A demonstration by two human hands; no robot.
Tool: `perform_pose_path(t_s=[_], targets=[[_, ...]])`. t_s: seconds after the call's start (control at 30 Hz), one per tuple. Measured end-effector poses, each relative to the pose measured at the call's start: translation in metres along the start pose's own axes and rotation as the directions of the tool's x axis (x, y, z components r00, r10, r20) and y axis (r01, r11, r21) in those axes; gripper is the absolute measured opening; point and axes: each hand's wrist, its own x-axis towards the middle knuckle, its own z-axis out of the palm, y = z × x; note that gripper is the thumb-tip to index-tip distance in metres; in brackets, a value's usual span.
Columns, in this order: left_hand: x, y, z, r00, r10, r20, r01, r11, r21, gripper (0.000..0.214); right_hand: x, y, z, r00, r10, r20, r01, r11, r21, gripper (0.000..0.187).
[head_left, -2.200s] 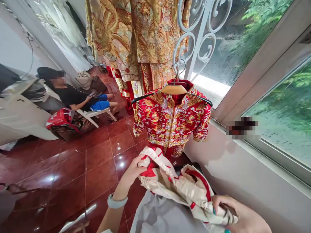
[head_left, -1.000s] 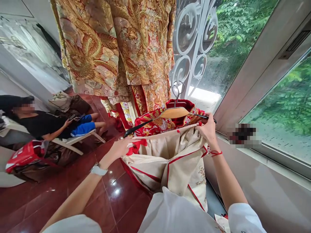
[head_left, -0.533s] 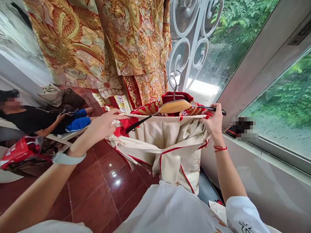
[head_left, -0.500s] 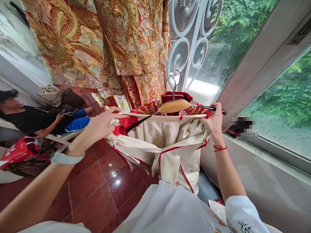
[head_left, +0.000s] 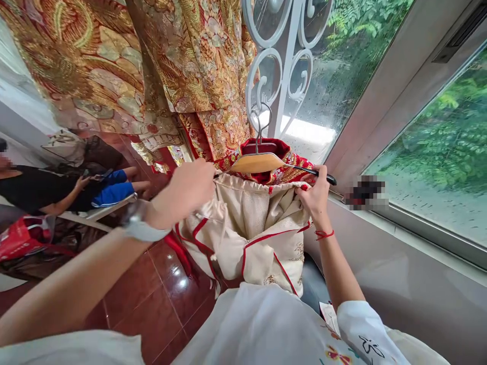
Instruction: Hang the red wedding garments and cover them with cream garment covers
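Right hand [head_left: 316, 195], right of the centre of the frame, has its grip clamped on the waistband of a cream garment [head_left: 254, 218] and on the black arm of the hanger [head_left: 255, 163], so cloth and arm are probably kept together. Left hand [head_left: 190, 190], left of the centre, covers the other end of the hanger; its fingers are turned away and slightly blurred, so I cannot tell whether this grip is closed or on what. The two hands stand well apart, which seems to keep the waistband spread along the hanger. The cream garment lies at the centre, in front of a red jacket [head_left: 300, 170], whose lower part it hides. Two hooks [head_left: 262, 121] overlap near the white scrollwork [head_left: 266, 66]; they seem to hang there, but the contact is not clear. A white shirt [head_left: 243, 324] covers the bottom of the frame and the garment's lower end. At the left edge, a seated person [head_left: 26, 185] is cut off, and the dark thing [head_left: 364, 191] on the right sill is blurred out.
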Motion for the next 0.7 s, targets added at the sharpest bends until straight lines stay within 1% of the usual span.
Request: perform_pose_path(t_s=[0.07, 0.13, 0.17, 0.23, 0.3, 0.37, 0.43, 0.5, 0.57, 0.63, 0.7], targets=[[0.003, 0.017, 0.009, 0.999, -0.028, 0.021, 0.029, 0.999, -0.026, 0.033, 0.004, 0.002, 0.001, 1.0, 0.003, 0.007, -0.003, 1.0, -0.002, 0.052], [0.004, 0.018, 0.02, 1.0, -0.017, -0.01, 0.016, 0.989, -0.145, 0.038, 0.011, 0.004, 0.002, 1.0, 0.005, 0.021, -0.004, 1.0, -0.009, 0.053], [0.004, 0.013, 0.026, 0.999, 0.002, -0.043, -0.012, 0.973, -0.229, 0.042, 0.014, 0.005, 0.003, 1.0, 0.007, 0.03, -0.007, 1.0, -0.008, 0.054], [0.002, -0.004, 0.038, 0.99, 0.069, -0.119, -0.11, 0.917, -0.385, 0.049, 0.018, 0.007, 0.007, 0.999, 0.015, 0.039, -0.015, 1.0, 0.006, 0.055], [-0.001, -0.026, 0.049, 0.98, 0.112, -0.163, -0.178, 0.863, -0.473, 0.055, 0.02, 0.008, 0.011, 0.998, 0.027, 0.048, -0.028, 0.999, 0.02, 0.057], [0.0, -0.043, 0.06, 0.976, 0.075, -0.203, -0.163, 0.87, -0.465, 0.052, 0.02, 0.009, 0.015, 0.998, 0.032, 0.054, -0.032, 0.999, 0.015, 0.058], [0.005, -0.051, 0.071, 0.961, 0.016, -0.277, -0.134, 0.901, -0.413, 0.047, 0.02, 0.011, 0.018, 0.998, 0.026, 0.055, -0.026, 1.0, 0.004, 0.058], [0.011, -0.05, 0.083, 0.939, 0.02, -0.344, -0.166, 0.901, -0.401, 0.044, 0.021, 0.014, 0.02, 0.999, 0.012, 0.051, -0.012, 1.0, -0.002, 0.057], [0.017, -0.043, 0.094, 0.928, 0.032, -0.371, -0.202, 0.881, -0.428, 0.045, 0.024, 0.017, 0.021, 0.999, -0.001, 0.054, 0.002, 1.0, -0.008, 0.059], [0.019, -0.036, 0.102, 0.925, 0.0, -0.38, -0.169, 0.895, -0.412, 0.046, 0.026, 0.019, 0.021, 0.998, -0.012, 0.058, 0.013, 1.0, -0.013, 0.064], [0.019, -0.032, 0.104, 0.929, -0.023, -0.371, -0.112, 0.933, -0.341, 0.045, 0.026, 0.023, 0.021, 0.998, -0.028, 0.061, 0.029, 0.999, -0.017, 0.071]])
